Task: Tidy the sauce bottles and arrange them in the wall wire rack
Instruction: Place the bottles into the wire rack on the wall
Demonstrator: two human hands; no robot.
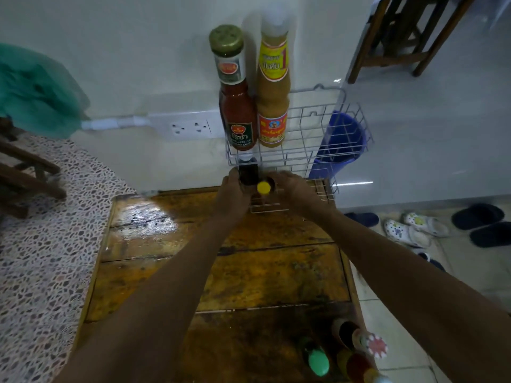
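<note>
Yellow-capped bottle [263, 187] and a dark bottle [248, 174] sit low at the lower tier [323, 189] of the wall wire rack [318, 111]; the left hand [233, 193] is wrapped round the dark one, the right hand [297, 190] curled beside the yellow-capped one, though whether it actually grips is hidden; up top, the red sauce bottle [237, 106] and orange sauce bottle [273, 100] already stand side by side; best, I'd say, to seat each base flat on the wires before letting go; more bottles [345, 355] wait on the wooden table [249, 272].
</note>
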